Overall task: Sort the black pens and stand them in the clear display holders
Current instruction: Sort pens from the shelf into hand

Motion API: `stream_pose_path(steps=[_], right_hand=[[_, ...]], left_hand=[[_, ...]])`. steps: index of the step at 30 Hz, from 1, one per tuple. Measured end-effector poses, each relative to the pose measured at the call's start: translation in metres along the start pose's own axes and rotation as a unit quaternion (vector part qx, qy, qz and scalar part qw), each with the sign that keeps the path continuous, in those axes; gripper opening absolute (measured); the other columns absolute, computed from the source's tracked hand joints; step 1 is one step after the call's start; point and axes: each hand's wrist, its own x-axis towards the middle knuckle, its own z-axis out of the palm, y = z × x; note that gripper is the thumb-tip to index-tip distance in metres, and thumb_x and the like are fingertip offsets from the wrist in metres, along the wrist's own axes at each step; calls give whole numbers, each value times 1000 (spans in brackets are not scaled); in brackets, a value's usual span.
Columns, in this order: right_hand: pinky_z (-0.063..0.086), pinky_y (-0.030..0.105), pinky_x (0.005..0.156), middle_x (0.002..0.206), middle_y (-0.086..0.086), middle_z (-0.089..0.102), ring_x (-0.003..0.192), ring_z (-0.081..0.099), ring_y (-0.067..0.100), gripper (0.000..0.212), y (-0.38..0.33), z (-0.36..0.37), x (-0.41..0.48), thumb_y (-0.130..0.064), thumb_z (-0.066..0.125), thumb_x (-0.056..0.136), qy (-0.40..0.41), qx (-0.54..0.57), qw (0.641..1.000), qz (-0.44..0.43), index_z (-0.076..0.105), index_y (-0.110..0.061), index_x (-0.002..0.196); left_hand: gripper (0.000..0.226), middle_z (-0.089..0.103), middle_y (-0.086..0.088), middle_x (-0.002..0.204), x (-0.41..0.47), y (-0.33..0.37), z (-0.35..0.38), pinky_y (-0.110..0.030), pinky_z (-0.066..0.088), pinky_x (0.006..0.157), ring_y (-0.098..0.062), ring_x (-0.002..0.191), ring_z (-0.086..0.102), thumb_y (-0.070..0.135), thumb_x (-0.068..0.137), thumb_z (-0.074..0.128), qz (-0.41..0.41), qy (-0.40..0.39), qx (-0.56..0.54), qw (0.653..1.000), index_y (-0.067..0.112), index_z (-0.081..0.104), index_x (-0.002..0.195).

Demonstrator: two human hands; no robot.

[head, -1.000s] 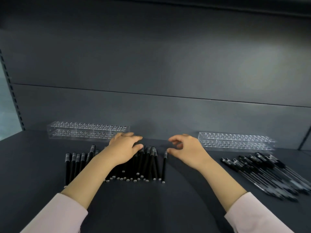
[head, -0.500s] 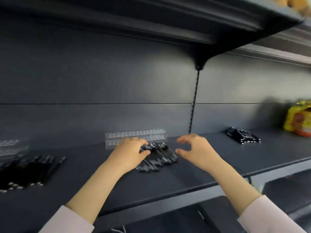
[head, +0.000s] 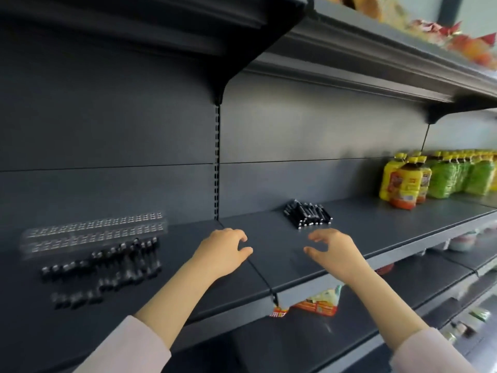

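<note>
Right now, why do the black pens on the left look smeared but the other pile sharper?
Head view: clear perforated plastic holder and loose black pens before it are streaked, probably motion blur; the small black pen pile further right is crisper; the dark shelf edge bows, wide-angle distortion.

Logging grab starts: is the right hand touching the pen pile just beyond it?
Apart. The head view shows a narrow strip of bare shelf between the right hand and the pen pile.
</note>
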Motion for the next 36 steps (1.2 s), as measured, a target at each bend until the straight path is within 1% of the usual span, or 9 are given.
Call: stream_pose_path(steps=[6, 11, 16, 19, 22, 26, 30, 33, 36], right_hand=[[43, 26, 94, 125, 1, 60, 112, 57, 18, 33, 62, -1, 83, -30, 66, 88, -3, -1, 1000, -4, 63, -19, 119], [41, 22, 87, 117, 2, 62, 106, 58, 18, 31, 105, 11, 147, -28, 66, 87, -10, 0, 1000, -3, 66, -17, 116], [41, 26, 87, 113, 5, 62, 102, 57, 22, 28, 142, 24, 204, -30, 65, 88, -31, -2, 999, -9, 66, -18, 113], [40, 25, 88, 115, 7, 62, 107, 55, 23, 28, 162, 31, 239, -33, 64, 88, -47, 3, 999, -26, 66, -20, 113], [37, 26, 96, 124, 5, 60, 119, 51, 23, 34, 176, 37, 270, -34, 61, 90, -67, -1, 996, -57, 64, -17, 120], [38, 28, 99, 125, 4, 61, 119, 51, 23, 36, 192, 45, 304, -35, 60, 91, -105, -8, 989, -100, 63, -17, 122], [36, 30, 104, 124, 5, 59, 118, 52, 24, 36, 207, 53, 323, -36, 61, 90, -132, -11, 982, -134, 63, -18, 121], [33, 27, 102, 119, 4, 62, 114, 53, 21, 28, 215, 57, 334, -30, 60, 92, -125, 11, 978, -165, 66, -18, 116], [32, 26, 100, 115, 5, 63, 110, 55, 19, 24, 221, 59, 341, -26, 59, 92, -122, 31, 975, -184, 68, -17, 113]], left_hand=[[43, 52, 2, 138, 99, 35, 38, -33, 43, 101, -17, 126, 49, 43, 99, 48, -37, -10, -30, 999, 21, 51, 136], [43, 54, -2, 134, 175, 56, 73, -33, 45, 97, -20, 119, 53, 40, 98, 51, -73, -24, -57, 995, 16, 51, 134], [50, 53, -7, 134, 229, 75, 103, -37, 45, 98, -25, 120, 53, 45, 98, 51, -114, -29, -61, 991, 9, 48, 132], [62, 52, -11, 137, 256, 84, 116, -36, 45, 97, -28, 123, 51, 50, 96, 50, -147, -23, -94, 984, 5, 41, 138], [77, 48, -13, 143, 276, 92, 125, -37, 43, 99, -31, 132, 44, 57, 94, 49, -182, -10, -108, 977, 3, 31, 146], [84, 48, -13, 140, 299, 110, 136, -38, 44, 97, -31, 133, 39, 64, 90, 51, -240, 11, -120, 963, 3, 31, 145], [90, 42, -10, 142, 318, 127, 152, -39, 41, 101, -31, 133, 35, 69, 83, 57, -293, 62, -82, 951, 3, 34, 140], [91, 37, -10, 144, 328, 138, 160, -38, 38, 103, -32, 135, 32, 63, 81, 64, -318, 81, -80, 941, 3, 32, 141], [85, 34, -13, 144, 337, 144, 162, -38, 40, 101, -33, 134, 33, 53, 83, 68, -351, 55, -96, 930, 2, 32, 142]])
